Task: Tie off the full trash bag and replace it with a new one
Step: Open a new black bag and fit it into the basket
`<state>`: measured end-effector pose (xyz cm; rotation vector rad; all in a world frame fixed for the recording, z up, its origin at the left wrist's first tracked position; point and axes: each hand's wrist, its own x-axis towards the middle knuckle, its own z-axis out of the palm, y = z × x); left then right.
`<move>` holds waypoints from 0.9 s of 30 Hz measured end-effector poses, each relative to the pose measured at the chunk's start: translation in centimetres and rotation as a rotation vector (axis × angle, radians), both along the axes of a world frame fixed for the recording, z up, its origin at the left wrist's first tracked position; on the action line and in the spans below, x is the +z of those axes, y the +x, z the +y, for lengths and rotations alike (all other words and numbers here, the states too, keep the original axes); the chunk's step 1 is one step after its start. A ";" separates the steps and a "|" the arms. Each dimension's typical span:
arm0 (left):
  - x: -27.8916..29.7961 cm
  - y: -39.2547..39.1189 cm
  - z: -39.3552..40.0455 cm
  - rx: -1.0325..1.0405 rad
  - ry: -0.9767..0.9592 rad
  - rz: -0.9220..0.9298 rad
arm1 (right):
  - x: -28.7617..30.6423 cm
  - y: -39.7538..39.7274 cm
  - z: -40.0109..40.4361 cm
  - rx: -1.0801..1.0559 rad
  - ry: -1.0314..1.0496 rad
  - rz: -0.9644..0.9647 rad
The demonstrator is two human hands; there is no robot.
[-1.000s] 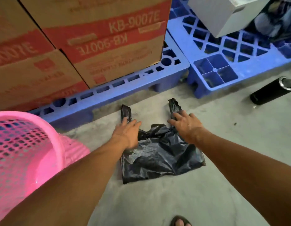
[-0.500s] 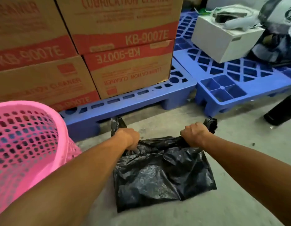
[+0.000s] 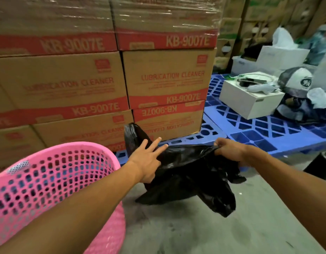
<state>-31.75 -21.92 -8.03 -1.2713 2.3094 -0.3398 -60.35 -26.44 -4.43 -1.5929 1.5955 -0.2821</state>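
Observation:
An empty black trash bag (image 3: 191, 176) hangs crumpled just above the concrete floor, stretched between my two hands. My right hand (image 3: 229, 151) is clenched on its right top edge. My left hand (image 3: 147, 160) is at the bag's left edge with three fingers stretched out over the plastic; its thumb is hidden under the bag, and one bag handle sticks up behind it. A pink perforated plastic basket (image 3: 70, 145) stands at the lower left, beside my left forearm. No full bag is in sight.
Stacked cardboard boxes (image 3: 165, 79) on a blue pallet fill the back. A second blue pallet (image 3: 268, 132) at the right carries a white box (image 3: 250, 99), a cap and cloth. A black cylinder (image 3: 319, 165) lies on the floor at the right edge.
The bag lay flat on the floor; both hands took its top edge and lifted it. My left fingers have since spread out, and the view has tilted upward.

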 end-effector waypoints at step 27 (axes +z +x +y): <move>24.1 9.6 3.7 0.436 -0.033 1.483 | 17.6 17.9 2.0 0.168 -0.486 -0.479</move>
